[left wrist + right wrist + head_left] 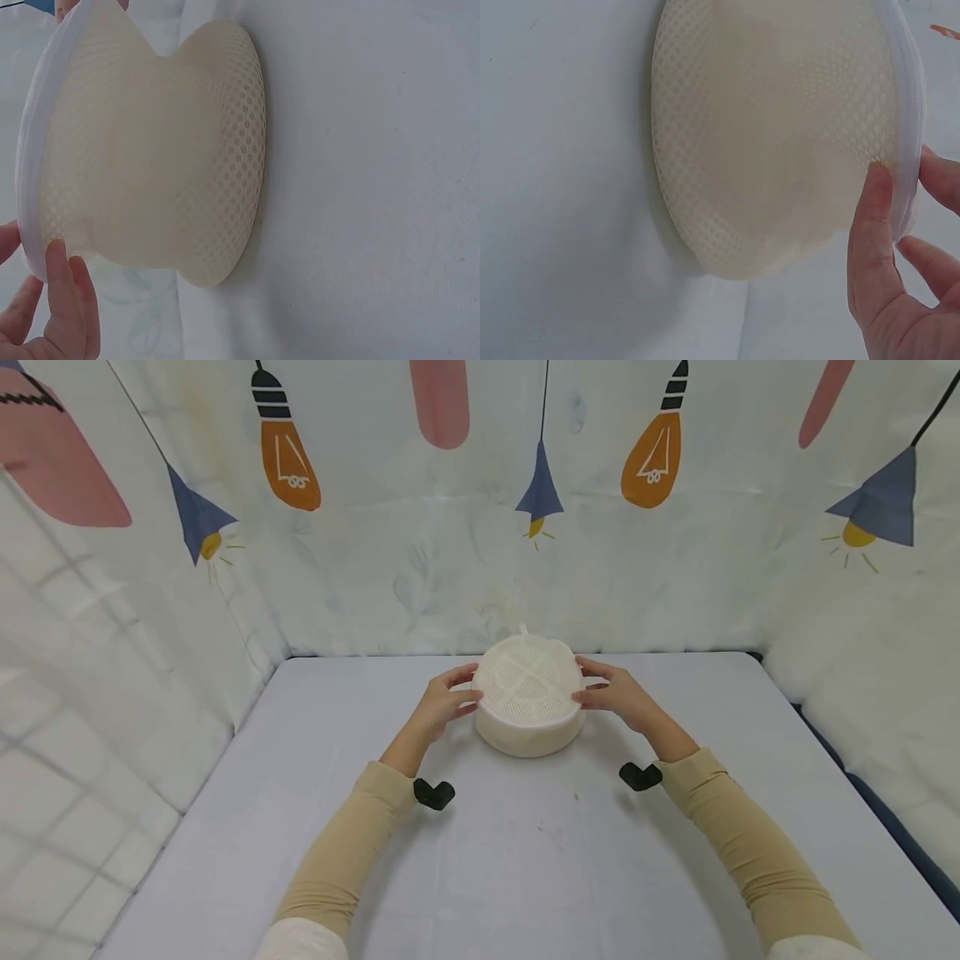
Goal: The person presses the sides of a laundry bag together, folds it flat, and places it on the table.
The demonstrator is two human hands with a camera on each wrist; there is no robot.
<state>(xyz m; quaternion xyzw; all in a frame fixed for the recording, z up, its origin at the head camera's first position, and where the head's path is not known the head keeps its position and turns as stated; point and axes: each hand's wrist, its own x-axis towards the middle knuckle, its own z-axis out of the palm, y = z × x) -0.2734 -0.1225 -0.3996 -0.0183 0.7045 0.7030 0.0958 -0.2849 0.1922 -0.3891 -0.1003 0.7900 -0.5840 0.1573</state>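
Note:
A round cream mesh laundry bag (528,681) stands on the table near its back edge, with its flat mesh top facing up. My left hand (446,697) pinches the left side of its top rim between thumb and fingers. On the opposite side my right hand (621,695) pinches the same rim. In the left wrist view a smooth white band (28,150) runs round the rim, and the soft mesh side caves inward below it. The right wrist view shows fingers (874,240) against the mesh just under the band, the thumb across it.
The white-covered table (525,860) reaches to a pale patterned curtain (480,568) behind the bag. Curtains also hang along both sides. A small black mount (433,794) sits at the left wrist, another black mount (640,776) at the right.

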